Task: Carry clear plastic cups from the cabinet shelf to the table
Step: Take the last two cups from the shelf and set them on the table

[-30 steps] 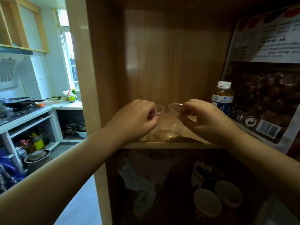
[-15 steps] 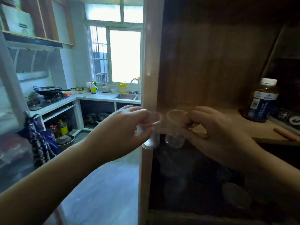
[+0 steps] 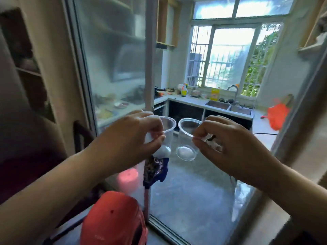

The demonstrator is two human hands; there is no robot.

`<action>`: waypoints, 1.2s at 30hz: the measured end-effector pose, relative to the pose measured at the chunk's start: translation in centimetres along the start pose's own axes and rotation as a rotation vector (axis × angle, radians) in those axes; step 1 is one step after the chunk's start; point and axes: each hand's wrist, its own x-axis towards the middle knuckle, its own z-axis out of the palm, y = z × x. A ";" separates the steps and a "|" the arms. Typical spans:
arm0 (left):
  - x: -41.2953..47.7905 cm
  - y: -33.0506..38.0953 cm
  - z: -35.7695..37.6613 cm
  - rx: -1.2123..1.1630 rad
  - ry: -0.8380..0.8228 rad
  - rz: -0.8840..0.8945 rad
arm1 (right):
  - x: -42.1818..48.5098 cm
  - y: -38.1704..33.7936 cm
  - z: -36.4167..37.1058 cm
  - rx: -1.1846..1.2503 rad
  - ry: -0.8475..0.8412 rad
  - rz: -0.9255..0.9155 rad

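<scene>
At doorway: left hand (image 3: 131,137) pinches cup (image 3: 165,137) (half hidden); right hand (image 3: 228,145) pinches second cup (image 3: 186,138).

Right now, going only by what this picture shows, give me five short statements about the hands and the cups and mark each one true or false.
1. Each hand holds one clear cup. True: the left hand holds the left cup and the right hand holds the right cup.
2. The two cups are stacked together. False: they are side by side with a gap between them.
3. The right hand pinches its cup at the rim. True.
4. The cups are full of water. False: both look empty, and their bottoms show through.
5. The cups stand on a table. False: they are held in the air, with the kitchen floor behind them.
</scene>
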 end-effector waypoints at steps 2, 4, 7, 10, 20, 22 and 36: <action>-3.1 -3.0 -2.2 0.043 -0.013 -0.074 | 2.7 -1.9 3.4 0.056 -0.026 -0.067; -6.5 -5.5 -4.6 0.088 -0.028 -0.147 | 5.3 -4.2 6.8 0.117 -0.052 -0.130; -11.6 -7.9 -8.2 0.177 -0.013 -0.288 | 8.6 -8.1 11.4 0.198 -0.081 -0.218; -16.3 -9.3 -11.4 0.251 0.004 -0.434 | 11.2 -12.5 15.6 0.306 -0.122 -0.316; -26.5 -11.6 -17.7 0.452 0.066 -0.788 | 17.2 -23.7 24.1 0.488 -0.253 -0.640; -27.7 -12.4 -18.3 0.486 0.079 -0.828 | 18.4 -25.0 25.6 0.520 -0.270 -0.691; -32.5 -26.8 -20.1 0.660 0.069 -1.043 | 30.7 -29.9 40.2 0.693 -0.435 -0.829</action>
